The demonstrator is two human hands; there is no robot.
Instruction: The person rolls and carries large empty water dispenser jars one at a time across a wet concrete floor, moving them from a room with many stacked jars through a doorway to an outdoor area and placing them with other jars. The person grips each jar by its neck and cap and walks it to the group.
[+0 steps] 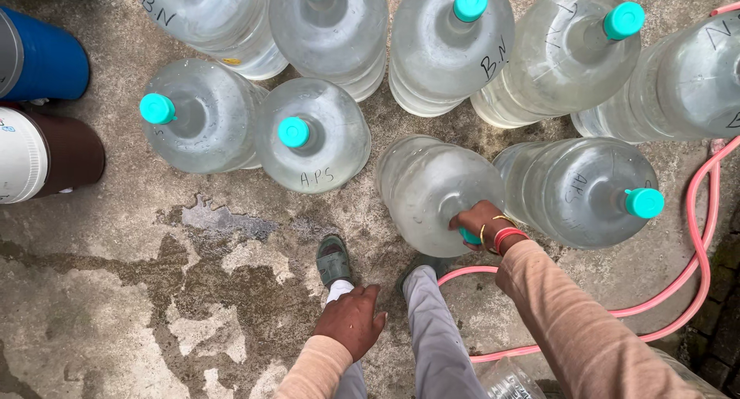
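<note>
Right hand (482, 223) is gripping a clear ribbed jug's (432, 191) neck (teal cap (470, 236) mostly hidden); beside it, left hand (352, 319) is hanging loosely curled, empty.

Clear, round water jugs (432, 191) with teal caps (470, 2) fill the twelve-to-three o'clock area, several bearing dark handwritten marks (317, 178) on their shoulders. At nine o'clock a brown drum (69, 152) shows a white face with small blue print (19, 156), and a blue drum (50, 60) lies at ten o'clock.
</note>
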